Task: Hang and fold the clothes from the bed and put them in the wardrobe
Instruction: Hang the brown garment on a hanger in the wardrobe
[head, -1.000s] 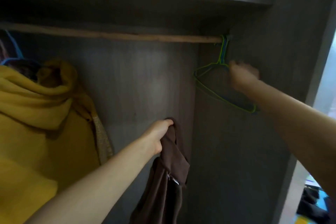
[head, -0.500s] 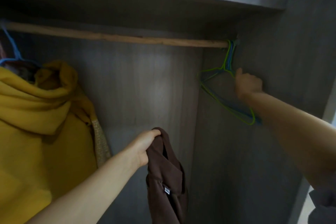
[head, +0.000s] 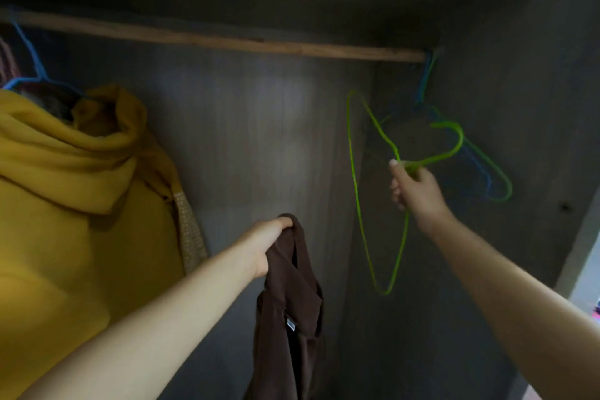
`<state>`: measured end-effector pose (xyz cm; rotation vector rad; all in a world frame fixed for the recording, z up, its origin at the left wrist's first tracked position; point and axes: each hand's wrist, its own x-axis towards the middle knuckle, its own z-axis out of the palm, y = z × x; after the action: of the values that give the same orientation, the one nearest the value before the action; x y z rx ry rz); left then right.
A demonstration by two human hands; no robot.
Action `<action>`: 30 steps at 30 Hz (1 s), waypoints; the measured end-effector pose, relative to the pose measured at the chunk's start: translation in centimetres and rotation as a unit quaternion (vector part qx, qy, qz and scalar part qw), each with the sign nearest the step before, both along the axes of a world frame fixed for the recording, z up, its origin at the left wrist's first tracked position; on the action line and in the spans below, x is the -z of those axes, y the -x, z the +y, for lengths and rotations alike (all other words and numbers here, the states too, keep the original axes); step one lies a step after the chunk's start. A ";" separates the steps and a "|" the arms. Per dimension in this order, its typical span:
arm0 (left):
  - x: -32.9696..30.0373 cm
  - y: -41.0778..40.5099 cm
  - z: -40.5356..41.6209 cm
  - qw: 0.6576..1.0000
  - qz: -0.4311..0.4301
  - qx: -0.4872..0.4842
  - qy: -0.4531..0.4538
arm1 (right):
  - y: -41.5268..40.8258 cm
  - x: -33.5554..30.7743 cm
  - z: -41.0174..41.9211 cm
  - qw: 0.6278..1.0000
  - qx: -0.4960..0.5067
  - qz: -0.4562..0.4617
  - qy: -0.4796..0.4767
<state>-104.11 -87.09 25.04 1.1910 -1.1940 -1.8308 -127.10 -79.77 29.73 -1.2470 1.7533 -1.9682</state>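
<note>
Brown garment (head: 289, 308) hangs bunched from the left hand (head: 266, 245), which grips it by the top edge, low in front of the wardrobe back wall (head: 253, 140). Right hand (head: 414, 187) is clamped around a green hanger (head: 357, 198) near its neck, off the rod (head: 227, 40). Honestly the risk: its hook could snag the spare hangers (head: 487, 169) beside it, and bunched fabric fights one-handed threading.

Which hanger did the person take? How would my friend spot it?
Look under the wooden wardrobe rail, near its right end. The thin bright green wire hanger is in the right hand, tilted, off the rail, while the other green and blue wire hangers hang behind.
</note>
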 end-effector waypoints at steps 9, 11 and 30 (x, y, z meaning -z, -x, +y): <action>4.0 -2.0 0.0 0.996 -0.092 -0.005 -0.004 | -8.8 2.1 6.7 0.896 -0.210 -0.300 0.251; 4.2 -2.5 0.1 0.991 -0.132 0.001 0.032 | -10.4 2.7 7.2 0.882 -0.232 -0.308 0.269; -0.4 -12.7 -5.4 0.983 -0.134 -0.044 0.114 | -11.6 7.1 5.3 0.909 -0.327 0.092 -0.242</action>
<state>-91.45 -92.46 25.39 1.3617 -1.4337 -1.4558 -115.46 -74.47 22.67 -1.5813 1.4798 -0.9986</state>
